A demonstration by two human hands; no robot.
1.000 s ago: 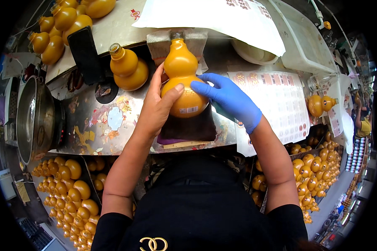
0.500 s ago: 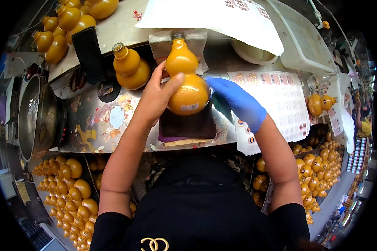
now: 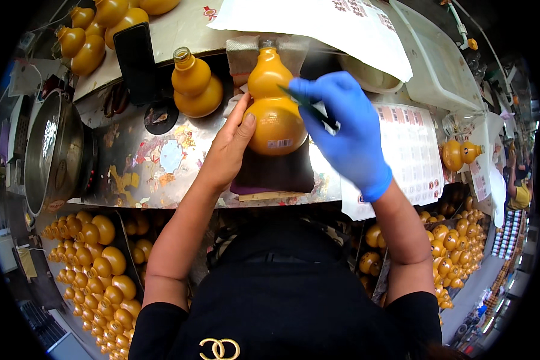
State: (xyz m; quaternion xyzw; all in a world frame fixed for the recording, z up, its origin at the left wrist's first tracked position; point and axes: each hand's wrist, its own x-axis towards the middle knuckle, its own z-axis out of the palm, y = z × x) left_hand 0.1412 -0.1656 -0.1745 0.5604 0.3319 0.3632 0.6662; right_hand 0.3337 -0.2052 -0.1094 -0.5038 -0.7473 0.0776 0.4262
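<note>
A large yellow gourd-shaped bottle (image 3: pixel 277 127) lies tilted on a dark pad (image 3: pixel 273 175), its neck pointing away and resting on a folded cloth (image 3: pixel 244 55). My bare left hand (image 3: pixel 229 144) grips the bottle's left side, thumb on the front of its lower bulb. Small print and a pale barcode label show on that bulb. In my blue-gloved right hand (image 3: pixel 348 129) is a thin dark green flat tool (image 3: pixel 318 115). Its tip is by the bottle's waist; its exact kind cannot be made out. Left of the bottle stands a second gourd-shaped bottle (image 3: pixel 197 87).
A phone (image 3: pixel 135 63) stands at the back left, near a metal pan (image 3: pixel 55 153). Right of my hands lies a sticker sheet (image 3: pixel 411 150); behind it are a white bowl (image 3: pixel 372 75) and a plastic tub (image 3: pixel 435 66). Many gourd bottles (image 3: pixel 105 264) fill the space below the bench.
My right hand has lifted from the bottle's right side to above its waist, bringing the dark green tool into clearer view. My left hand has slid slightly down the bottle's side.
</note>
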